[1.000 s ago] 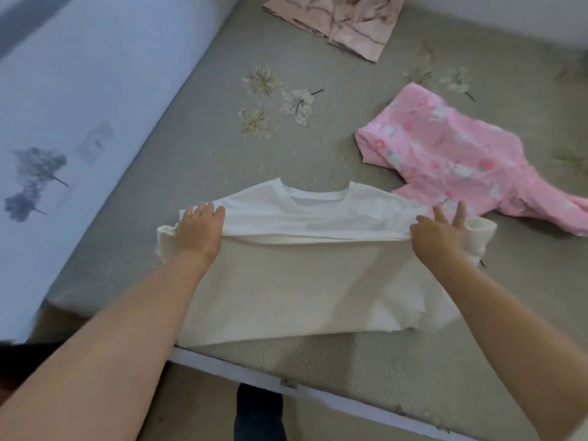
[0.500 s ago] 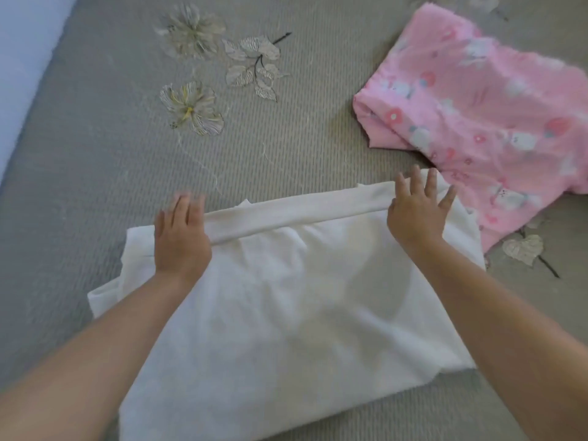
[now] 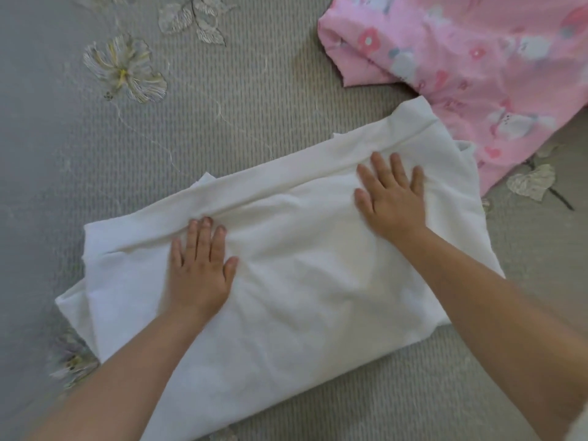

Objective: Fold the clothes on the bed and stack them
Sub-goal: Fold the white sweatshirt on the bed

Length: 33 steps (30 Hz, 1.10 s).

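Note:
A white T-shirt [image 3: 302, 297] lies folded in half on the grey bed cover, its long fold line running from lower left to upper right. My left hand [image 3: 199, 268] rests flat on its left part, palm down, fingers spread and pointing to the fold. My right hand [image 3: 391, 195] presses flat on the shirt's upper right part, fingers apart. Neither hand grips the cloth. A pink flowered garment [image 3: 471, 71] lies crumpled at the upper right, its lower edge touching the white shirt's far corner.
The grey bed cover [image 3: 222, 122] carries embroidered flowers, one at the upper left [image 3: 124, 71] and a leaf at the right [image 3: 531, 183]. Bare cover lies to the left and beyond the white shirt.
The bottom half of the white shirt was brought up over the collar. My hands let go of the edge, moved inward and now lie flat on the cloth. The view moved closer.

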Each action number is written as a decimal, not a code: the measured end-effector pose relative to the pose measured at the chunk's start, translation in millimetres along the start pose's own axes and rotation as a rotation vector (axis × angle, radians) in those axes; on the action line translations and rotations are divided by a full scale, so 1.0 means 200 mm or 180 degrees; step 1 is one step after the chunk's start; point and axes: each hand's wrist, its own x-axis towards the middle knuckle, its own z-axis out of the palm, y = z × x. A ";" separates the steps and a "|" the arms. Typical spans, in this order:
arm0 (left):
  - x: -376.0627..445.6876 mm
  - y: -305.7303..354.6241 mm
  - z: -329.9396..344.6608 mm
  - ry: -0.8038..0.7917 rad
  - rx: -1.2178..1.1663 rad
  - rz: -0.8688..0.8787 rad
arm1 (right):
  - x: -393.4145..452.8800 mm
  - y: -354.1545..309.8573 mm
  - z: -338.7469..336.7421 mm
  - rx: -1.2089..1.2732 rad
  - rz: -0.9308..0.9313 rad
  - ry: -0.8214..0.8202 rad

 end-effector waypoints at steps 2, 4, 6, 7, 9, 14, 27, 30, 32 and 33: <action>0.00 0.03 -0.05 -0.0510 0.0410 -0.0223 | -0.01 0.00 -0.03 0.0123 -0.0038 -0.0067; 0.02 0.08 -0.11 -0.0591 0.0638 -0.0338 | -0.07 0.01 -0.06 0.0504 0.0004 0.0248; 0.05 0.22 -0.20 -0.0343 0.0575 -0.0064 | -0.21 0.08 -0.08 0.0845 0.0298 0.1022; 0.07 0.31 -0.23 -0.0221 0.0557 0.0224 | -0.29 0.14 -0.07 0.0903 0.0559 0.1336; 0.12 0.53 -0.28 -0.0070 0.0651 0.0907 | -0.44 0.28 -0.03 0.1106 0.1300 0.1258; 0.31 1.10 -0.35 0.0240 0.0746 0.2076 | -0.61 0.54 0.08 0.1691 0.2296 0.0036; 0.59 1.56 -0.43 0.0155 0.1821 0.3054 | -0.69 0.46 0.10 0.1678 0.2091 0.1396; 0.47 1.42 -0.50 0.0875 0.1401 0.3601 | -0.79 0.41 0.03 0.1507 0.1998 0.1674; 0.36 1.27 -0.57 0.1319 0.1239 0.3787 | -0.87 0.33 -0.02 0.1417 0.1915 0.1819; 0.31 1.18 -0.59 0.1486 0.1212 0.3775 | -0.90 0.27 -0.06 0.1352 0.1843 0.1891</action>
